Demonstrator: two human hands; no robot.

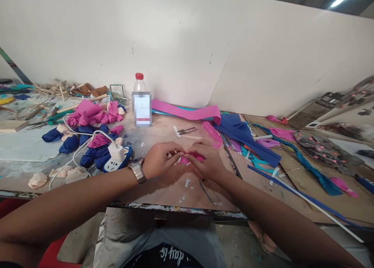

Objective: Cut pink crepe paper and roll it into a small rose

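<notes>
Pinching a pink piece [191, 158] between left hand [162, 159] and right hand [207, 162], in from the worktop's [166, 192] near edge. Likely to handle as light, soft, easily creased; best taken by its rim. Farther, toward the back edge, can see a red-capped bottle [140, 84]; cannot tell its contents.

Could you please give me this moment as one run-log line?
left hand: pinching pink piece | right hand: pinching same piece | beyond hands: snips on table, pink strip farther back
</notes>
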